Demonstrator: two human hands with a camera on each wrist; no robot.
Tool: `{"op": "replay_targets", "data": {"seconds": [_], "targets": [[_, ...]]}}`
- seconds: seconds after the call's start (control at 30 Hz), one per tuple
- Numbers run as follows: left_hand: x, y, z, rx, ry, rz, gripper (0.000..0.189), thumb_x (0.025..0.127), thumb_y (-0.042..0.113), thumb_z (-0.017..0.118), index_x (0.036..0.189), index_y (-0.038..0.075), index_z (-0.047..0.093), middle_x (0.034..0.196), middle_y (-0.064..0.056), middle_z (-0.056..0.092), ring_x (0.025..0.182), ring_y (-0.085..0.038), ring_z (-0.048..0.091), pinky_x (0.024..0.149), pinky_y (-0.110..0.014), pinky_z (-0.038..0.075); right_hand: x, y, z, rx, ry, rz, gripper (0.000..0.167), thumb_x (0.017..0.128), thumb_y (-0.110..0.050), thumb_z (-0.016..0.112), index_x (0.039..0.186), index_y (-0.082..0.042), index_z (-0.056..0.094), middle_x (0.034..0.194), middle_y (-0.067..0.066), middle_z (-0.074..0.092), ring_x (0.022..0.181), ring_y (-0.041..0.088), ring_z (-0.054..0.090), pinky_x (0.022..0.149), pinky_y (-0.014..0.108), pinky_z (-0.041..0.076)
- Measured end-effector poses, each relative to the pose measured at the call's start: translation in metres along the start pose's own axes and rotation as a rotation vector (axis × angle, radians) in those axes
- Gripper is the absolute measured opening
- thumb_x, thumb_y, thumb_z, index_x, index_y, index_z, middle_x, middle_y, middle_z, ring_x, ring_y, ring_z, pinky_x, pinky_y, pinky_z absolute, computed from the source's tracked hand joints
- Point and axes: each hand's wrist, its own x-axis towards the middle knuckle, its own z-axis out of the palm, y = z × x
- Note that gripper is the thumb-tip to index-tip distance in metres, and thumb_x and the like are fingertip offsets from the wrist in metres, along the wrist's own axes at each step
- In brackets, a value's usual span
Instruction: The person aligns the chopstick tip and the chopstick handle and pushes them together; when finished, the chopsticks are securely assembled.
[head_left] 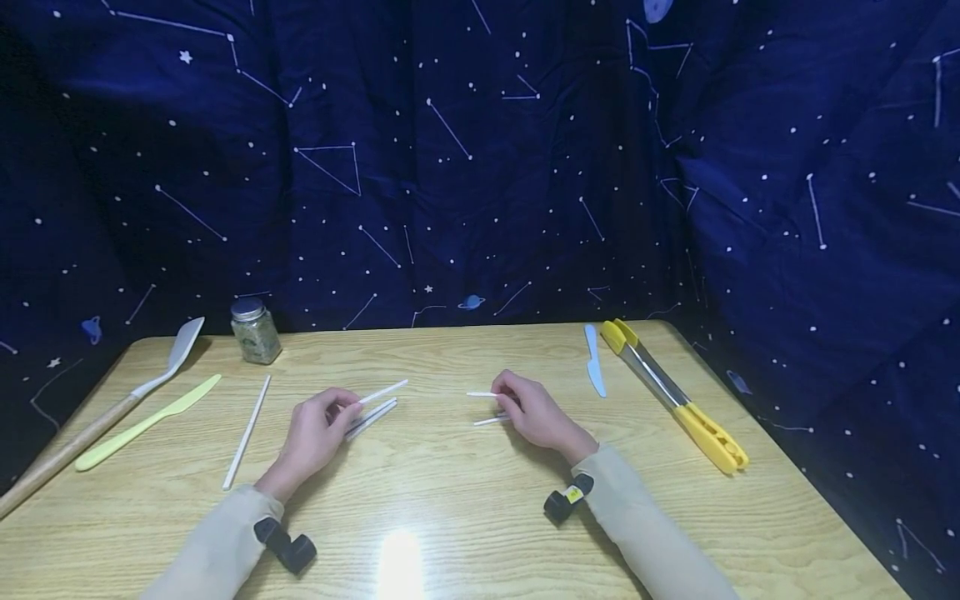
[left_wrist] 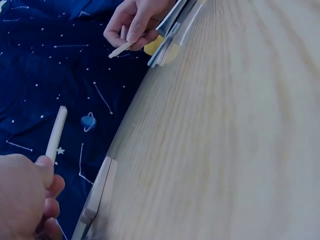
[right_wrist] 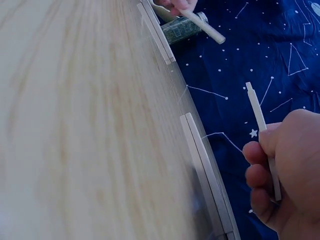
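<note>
My left hand (head_left: pixel 318 429) pinches a thin white stick (head_left: pixel 384 391) between thumb and fingers, held above the table and pointing right. Beneath it, two similar pale sticks (head_left: pixel 372 418) lie side by side on the wood. Opposite, my right hand (head_left: pixel 534 410) pinches a shorter-looking white stick (right_wrist: pixel 257 110) whose exposed end narrows to a small peg. Under that hand another pale stick (head_left: pixel 491 420) rests on the table, partly hidden by the fingers. The two held sticks point toward each other with a gap between them.
Left on the wooden table (head_left: pixel 450 483) lie a white stick (head_left: pixel 246 433), a yellow-green knife (head_left: pixel 150 422) and a wooden-handled spatula (head_left: pixel 112 412); a lidded jar (head_left: pixel 257 333) stands behind. A blue knife (head_left: pixel 593 358) and yellow-tipped tongs (head_left: pixel 671 392) lie right. A starry curtain (head_left: pixel 450 167) hangs behind.
</note>
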Motion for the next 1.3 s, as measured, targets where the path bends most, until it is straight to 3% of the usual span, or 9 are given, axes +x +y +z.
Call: {"op": "replay_targets", "data": {"seconds": [0.3, 0.5, 0.6, 0.83, 1.13, 1.3], "targets": [[-0.005, 0.011, 0.007, -0.048, 0.053, 0.142, 0.005, 0.085, 0.007, 0.071, 0.089, 0.004, 0.07, 0.067, 0.0, 0.058, 0.051, -0.001, 0.04, 0.044, -0.02, 0.035, 0.001, -0.006, 0.001, 0.036, 0.051, -0.056, 0.006, 0.094, -0.001, 0.055, 0.099, -0.002, 0.058, 0.09, 0.013, 0.067, 0.078, 0.012, 0.058, 0.074, 0.027, 0.053], [-0.01, 0.015, 0.011, -0.049, 0.058, 0.194, 0.005, 0.084, 0.007, 0.073, 0.088, 0.007, 0.07, 0.072, 0.002, 0.062, 0.052, 0.0, 0.038, 0.045, -0.019, 0.033, 0.001, -0.015, 0.0, 0.005, 0.08, -0.069, 0.007, 0.093, -0.002, 0.055, 0.097, -0.006, 0.058, 0.073, 0.0, 0.057, 0.06, 0.005, 0.042, 0.056, 0.019, 0.038], [-0.011, 0.016, 0.013, -0.051, 0.053, 0.209, 0.006, 0.082, 0.006, 0.074, 0.087, 0.007, 0.07, 0.072, 0.003, 0.062, 0.052, 0.0, 0.037, 0.045, -0.019, 0.033, 0.001, -0.02, 0.0, 0.001, 0.084, -0.08, 0.008, 0.091, -0.001, 0.055, 0.096, -0.006, 0.059, 0.068, -0.006, 0.05, 0.056, 0.004, 0.036, 0.053, 0.019, 0.033], [-0.017, 0.026, 0.02, -0.068, 0.008, 0.202, 0.007, 0.082, 0.006, 0.074, 0.087, 0.006, 0.069, 0.068, 0.004, 0.057, 0.053, 0.0, 0.037, 0.046, -0.02, 0.034, -0.003, -0.026, -0.001, 0.0, 0.071, -0.099, 0.008, 0.089, 0.0, 0.056, 0.095, -0.005, 0.06, 0.068, -0.006, 0.052, 0.054, 0.003, 0.036, 0.052, 0.019, 0.033], [-0.023, 0.031, 0.025, -0.104, -0.015, 0.206, 0.006, 0.083, 0.007, 0.073, 0.088, 0.008, 0.069, 0.066, 0.006, 0.053, 0.052, 0.0, 0.037, 0.044, -0.018, 0.032, -0.005, -0.029, 0.003, 0.038, 0.059, -0.145, 0.008, 0.088, 0.001, 0.057, 0.095, -0.003, 0.06, 0.078, 0.008, 0.065, 0.063, 0.006, 0.045, 0.056, 0.02, 0.039], [-0.024, 0.031, 0.026, -0.106, -0.029, 0.202, 0.005, 0.084, 0.007, 0.073, 0.087, 0.009, 0.068, 0.064, 0.006, 0.051, 0.051, -0.001, 0.037, 0.043, -0.018, 0.032, -0.005, -0.028, 0.005, 0.047, 0.068, -0.158, 0.008, 0.087, 0.001, 0.058, 0.093, -0.002, 0.061, 0.074, 0.001, 0.062, 0.063, 0.005, 0.046, 0.056, 0.02, 0.04]]}}
